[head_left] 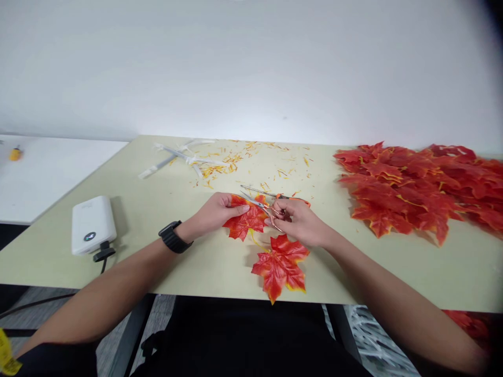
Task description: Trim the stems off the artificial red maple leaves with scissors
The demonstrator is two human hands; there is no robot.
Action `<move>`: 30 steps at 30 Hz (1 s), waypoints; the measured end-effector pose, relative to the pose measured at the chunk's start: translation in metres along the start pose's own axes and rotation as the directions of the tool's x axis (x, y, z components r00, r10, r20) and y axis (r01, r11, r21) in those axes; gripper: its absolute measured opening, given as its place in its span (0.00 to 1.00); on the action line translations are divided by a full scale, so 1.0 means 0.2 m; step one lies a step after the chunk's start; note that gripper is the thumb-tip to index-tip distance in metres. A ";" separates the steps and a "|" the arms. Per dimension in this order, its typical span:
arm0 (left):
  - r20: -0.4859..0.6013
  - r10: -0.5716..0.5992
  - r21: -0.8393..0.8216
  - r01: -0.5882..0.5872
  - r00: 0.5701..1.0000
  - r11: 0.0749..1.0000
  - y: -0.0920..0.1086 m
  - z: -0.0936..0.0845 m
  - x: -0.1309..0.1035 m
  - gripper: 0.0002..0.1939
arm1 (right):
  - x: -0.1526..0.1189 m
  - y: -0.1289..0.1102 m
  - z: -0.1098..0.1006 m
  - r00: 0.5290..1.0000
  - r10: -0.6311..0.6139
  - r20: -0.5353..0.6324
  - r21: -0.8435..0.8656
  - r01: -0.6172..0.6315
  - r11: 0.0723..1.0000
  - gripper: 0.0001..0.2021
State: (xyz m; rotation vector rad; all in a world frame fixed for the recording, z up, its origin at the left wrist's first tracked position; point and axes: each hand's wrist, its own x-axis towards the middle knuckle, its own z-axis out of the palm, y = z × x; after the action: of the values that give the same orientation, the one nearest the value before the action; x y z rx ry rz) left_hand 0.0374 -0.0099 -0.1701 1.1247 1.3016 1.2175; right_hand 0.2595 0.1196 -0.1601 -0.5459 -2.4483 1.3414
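Hands (223,212) (299,220) grasp a red leaf (245,217) in my left, scissors (262,206) in my right, near the table's (188,277) front edge.

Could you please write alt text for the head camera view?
A person's left hand holds a red maple leaf while the right hand works small scissors at its edge, beside yellow trimmings and piled leaves.

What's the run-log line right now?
Left hand: holds red, yellow-edged artificial maple leaf | right hand: metal scissors with copper-coloured handles, blades at leaf | pale-green table: scattered yellow-orange clippings
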 end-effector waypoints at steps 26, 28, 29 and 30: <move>0.026 -0.016 -0.043 0.017 1.000 0.999 0.06 -0.03 -0.03 0.13 | 0.04 0.06 -0.12 0.951 0.053 0.303 0.223 -0.124 0.967 0.21; 0.026 -0.022 -0.040 0.023 0.999 0.999 0.05 -0.03 -0.03 0.14 | 0.04 0.06 -0.12 0.955 0.059 0.291 0.240 -0.133 0.962 0.21; 0.029 -0.021 -0.031 0.022 0.999 0.999 0.05 -0.03 -0.03 0.14 | 0.04 0.06 -0.12 0.959 0.065 0.276 0.255 -0.138 0.957 0.21; 0.032 -0.018 -0.019 0.018 0.999 1.000 0.05 -0.03 -0.03 0.14 | 0.04 0.05 -0.11 0.964 0.073 0.254 0.278 -0.145 0.950 0.21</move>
State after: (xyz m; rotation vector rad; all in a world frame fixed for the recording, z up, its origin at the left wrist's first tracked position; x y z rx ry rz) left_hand 0.0318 -0.0161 -0.1607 1.1117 1.2708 1.1923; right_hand 0.2637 0.1446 -0.1573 -0.4740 -2.3599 1.8785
